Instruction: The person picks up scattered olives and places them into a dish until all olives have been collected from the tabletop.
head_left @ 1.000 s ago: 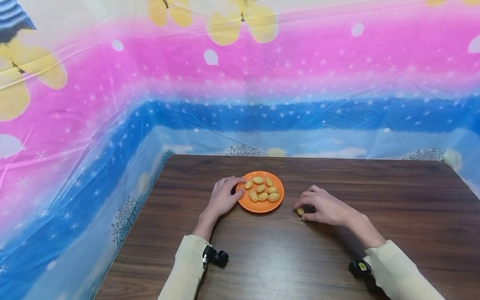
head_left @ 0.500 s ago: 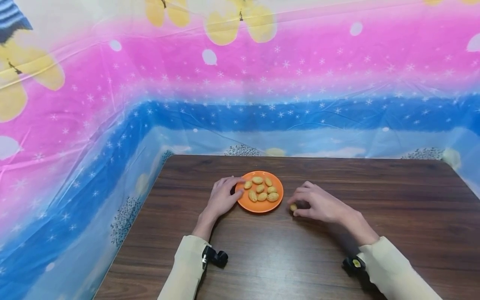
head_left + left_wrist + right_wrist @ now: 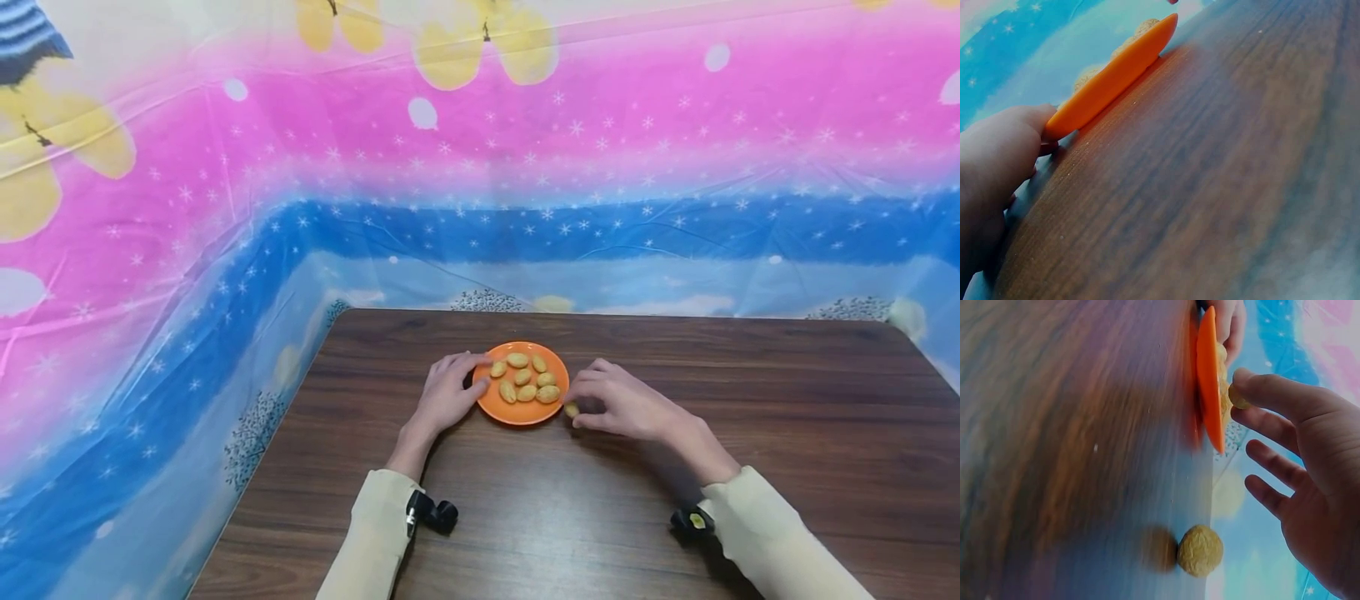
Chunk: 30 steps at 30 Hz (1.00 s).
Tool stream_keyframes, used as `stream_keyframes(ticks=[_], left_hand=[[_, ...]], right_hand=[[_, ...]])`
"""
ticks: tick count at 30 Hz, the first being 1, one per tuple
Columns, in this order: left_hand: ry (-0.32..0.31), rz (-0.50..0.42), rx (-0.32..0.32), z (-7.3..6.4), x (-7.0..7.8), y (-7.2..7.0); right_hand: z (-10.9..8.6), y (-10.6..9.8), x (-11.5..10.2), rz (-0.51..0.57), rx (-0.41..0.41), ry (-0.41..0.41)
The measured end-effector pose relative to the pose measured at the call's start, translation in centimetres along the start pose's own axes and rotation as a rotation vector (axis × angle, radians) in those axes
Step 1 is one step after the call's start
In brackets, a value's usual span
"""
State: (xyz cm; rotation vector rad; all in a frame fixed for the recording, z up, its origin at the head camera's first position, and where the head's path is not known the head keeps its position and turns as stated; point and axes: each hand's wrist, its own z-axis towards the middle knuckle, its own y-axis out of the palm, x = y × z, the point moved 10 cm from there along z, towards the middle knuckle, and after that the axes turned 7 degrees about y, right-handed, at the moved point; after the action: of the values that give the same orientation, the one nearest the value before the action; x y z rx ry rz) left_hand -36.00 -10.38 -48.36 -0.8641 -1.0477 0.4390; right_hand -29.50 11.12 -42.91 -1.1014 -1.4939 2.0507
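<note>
On the dark table sits an orange plate bearing several tan, wrinkled, walnut-like nuts. My left hand holds the plate's left rim, with the thumb over it in the left wrist view. Just off the opposite rim, my right hand pinches another walnut-like nut between thumb and index finger, its other fingers spread apart. One more nut lies on the table in the right wrist view; the head view does not show it.
The brown wooden table extends around the plate. A pink and blue patterned cloth hangs behind it and along the left side. Each wrist wears a small black camera, the left camera and the right camera.
My right hand has moved left with the pinched nut, from the bare table up to the plate's right edge. The left hand and the plate have stayed put.
</note>
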Motion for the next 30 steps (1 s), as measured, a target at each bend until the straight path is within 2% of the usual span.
stream_keyframes(ticks=[9,17,30], left_hand=[[0.008,0.0,0.001,0.0,0.1,0.0],[0.002,0.002,-0.003,0.0,0.1,0.0],[0.009,0.016,0.0,0.1,0.1,0.0]], right_hand=[[1.2,0.4,-0.7,0.014,-0.013,0.005],[2.7,0.3,-1.9,0.017,0.001,-0.022],[4.7,1.9,-2.8,0.001,-0.03,-0.058]])
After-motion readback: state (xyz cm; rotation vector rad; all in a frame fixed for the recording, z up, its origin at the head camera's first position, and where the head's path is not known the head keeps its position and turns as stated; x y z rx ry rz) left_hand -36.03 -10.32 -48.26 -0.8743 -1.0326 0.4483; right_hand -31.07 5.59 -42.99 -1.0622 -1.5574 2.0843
